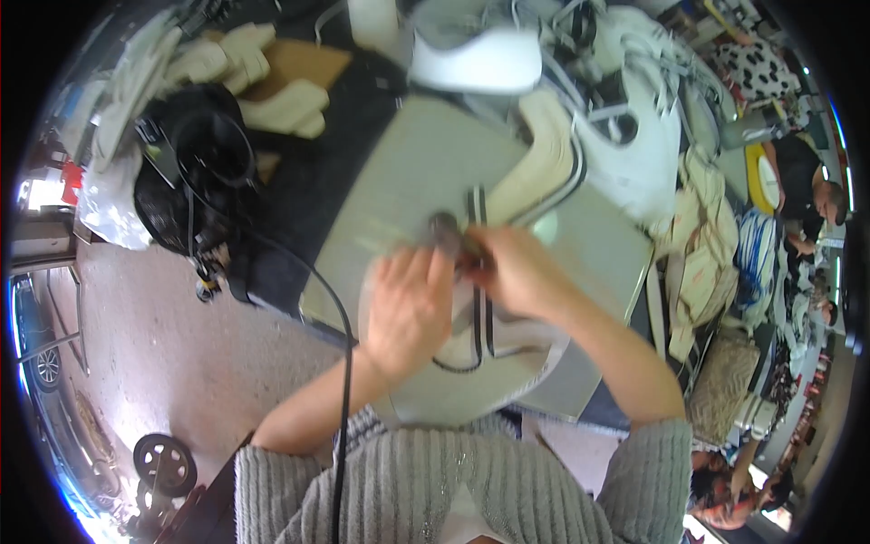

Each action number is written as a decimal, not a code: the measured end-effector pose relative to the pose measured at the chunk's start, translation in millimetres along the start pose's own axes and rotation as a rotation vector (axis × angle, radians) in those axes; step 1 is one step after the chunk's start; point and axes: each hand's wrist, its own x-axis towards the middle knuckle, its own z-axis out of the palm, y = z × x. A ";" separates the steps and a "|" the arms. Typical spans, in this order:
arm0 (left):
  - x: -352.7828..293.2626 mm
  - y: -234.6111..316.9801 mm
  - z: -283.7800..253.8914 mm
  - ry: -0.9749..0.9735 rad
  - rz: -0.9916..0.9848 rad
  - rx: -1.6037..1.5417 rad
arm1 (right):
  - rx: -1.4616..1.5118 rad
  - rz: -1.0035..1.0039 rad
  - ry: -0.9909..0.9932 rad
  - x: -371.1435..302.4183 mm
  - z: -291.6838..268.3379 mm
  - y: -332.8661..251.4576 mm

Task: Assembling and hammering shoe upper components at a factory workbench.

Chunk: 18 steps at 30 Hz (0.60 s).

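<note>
First, at the left edge of the black table [340, 154], stood a black round container [222, 150], with cream pieces [290, 107] behind it toward the far left corner. A black cable [348, 381] curved down from there, passing in front of the left forearm. Over the grey-green board [435, 145], near its middle, the left hand [408, 304] had its fingers curled against a dark, round-ended tool [444, 231]; blur hid whether they gripped it. Just beside, the right hand [512, 272] was closed around the tool's handle. Beneath both ran a black-and-white strip [482, 331]. Toward the board's far right edge lay a curved cream piece [548, 136], and white pieces [639, 163] were heaped beyond that edge.
</note>
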 end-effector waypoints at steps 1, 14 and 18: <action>-4.2 1.7 0.1 0.025 -0.008 0.024 | 0.042 -0.011 0.022 -3.4 4.7 2.0; -5.0 -1.8 16.2 0.052 0.019 -0.098 | 0.143 -0.037 0.043 -8.4 4.8 10.1; -4.9 -6.8 22.3 0.124 0.034 -0.181 | 0.104 0.000 0.016 -1.5 3.4 9.2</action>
